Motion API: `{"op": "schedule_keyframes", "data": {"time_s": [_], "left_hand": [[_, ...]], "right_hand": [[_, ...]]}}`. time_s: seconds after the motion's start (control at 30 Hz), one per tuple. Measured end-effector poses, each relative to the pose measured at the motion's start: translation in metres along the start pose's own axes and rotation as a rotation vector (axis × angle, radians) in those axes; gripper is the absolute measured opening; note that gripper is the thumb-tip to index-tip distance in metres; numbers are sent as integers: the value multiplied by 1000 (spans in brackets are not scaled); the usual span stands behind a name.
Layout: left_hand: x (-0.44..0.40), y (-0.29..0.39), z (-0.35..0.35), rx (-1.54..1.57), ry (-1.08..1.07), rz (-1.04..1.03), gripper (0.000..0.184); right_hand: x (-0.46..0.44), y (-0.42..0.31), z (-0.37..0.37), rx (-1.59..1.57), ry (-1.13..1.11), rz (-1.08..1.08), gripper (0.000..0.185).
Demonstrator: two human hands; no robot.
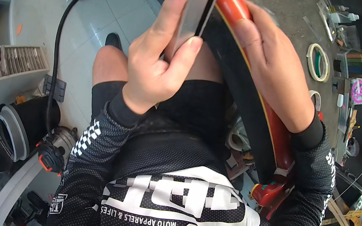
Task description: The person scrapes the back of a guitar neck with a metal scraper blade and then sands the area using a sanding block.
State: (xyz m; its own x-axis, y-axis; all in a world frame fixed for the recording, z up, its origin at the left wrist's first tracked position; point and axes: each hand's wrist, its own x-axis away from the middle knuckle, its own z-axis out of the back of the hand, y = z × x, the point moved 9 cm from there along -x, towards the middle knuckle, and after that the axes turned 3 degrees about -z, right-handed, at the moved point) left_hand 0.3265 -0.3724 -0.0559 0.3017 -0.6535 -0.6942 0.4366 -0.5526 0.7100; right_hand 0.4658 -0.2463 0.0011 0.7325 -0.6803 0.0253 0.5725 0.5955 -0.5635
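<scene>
A guitar neck (278,131) with a glossy red back, a pale yellow edge line and a dark fingerboard (240,75) runs from the top of the view down beside my right forearm. Its red headstock (268,194) is near my right elbow. My right hand (277,67) is wrapped around the red side of the neck, thumb nearest the fingerboard. My left hand (160,66) grips a flat, silvery metal bar (192,14) with a black edge between thumb and fingers. The bar's upper end leaves the view; whether it touches the fingerboard I cannot tell.
A workbench (297,17) on the right carries tape rolls (317,62), boxes and small tools. To the left are a slotted rack (17,64), a black hose (61,35) and a vacuum-like machine (53,156). My legs are below the neck.
</scene>
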Motion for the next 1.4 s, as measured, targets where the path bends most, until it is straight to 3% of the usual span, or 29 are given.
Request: {"op": "schedule_keyframes", "data": {"time_s": [0.13,0.2,0.27,0.4,0.5,0.63,0.67,0.73,0.8,0.83,0.9,1.0,1.1,1.2,1.27,1.3,1.4], "left_hand": [[4,-1,23,296,199,301,89],[-1,1,35,423,350,501,86],[-12,4,41,556,358,632,87],[-46,17,53,603,246,594,92],[-121,34,67,468,61,452,88],[-246,19,56,321,-470,305,79],[-272,4,51,102,-589,231,76],[-323,-23,41,-338,-796,15,73],[-357,-63,27,-555,-798,-234,65],[-369,-80,17,-694,-886,-172,58],[-383,-139,-1,-578,-1025,-116,54],[-393,-205,-27,-633,-1235,-136,48],[-415,-268,-43,-548,-1390,68,42],[-441,-311,-39,-565,-1326,111,35],[-451,-306,-36,-681,-1148,-156,31],[-457,-288,-31,-730,-1050,-286,30],[-443,-177,-3,-301,-776,-204,30]], "right_hand": [[9,39,44,-272,307,80,27],[18,26,56,-284,284,49,29],[32,0,62,-228,223,63,27],[34,-17,53,-51,223,152,29],[27,-2,61,-36,100,33,25],[16,13,68,-218,66,-48,26],[15,14,65,-158,99,14,28],[12,10,52,-88,27,-134,36],[7,6,35,-64,-10,-177,51],[3,4,27,-37,-18,-171,59],[-11,-3,15,18,-103,-235,70],[-18,-11,15,109,-79,-212,75],[-1,-12,13,127,-65,-296,77],[18,-21,11,102,-27,-403,75],[29,-32,8,212,46,-456,76],[32,-39,3,265,82,-482,77],[30,-66,-22,289,331,-733,85]]}}
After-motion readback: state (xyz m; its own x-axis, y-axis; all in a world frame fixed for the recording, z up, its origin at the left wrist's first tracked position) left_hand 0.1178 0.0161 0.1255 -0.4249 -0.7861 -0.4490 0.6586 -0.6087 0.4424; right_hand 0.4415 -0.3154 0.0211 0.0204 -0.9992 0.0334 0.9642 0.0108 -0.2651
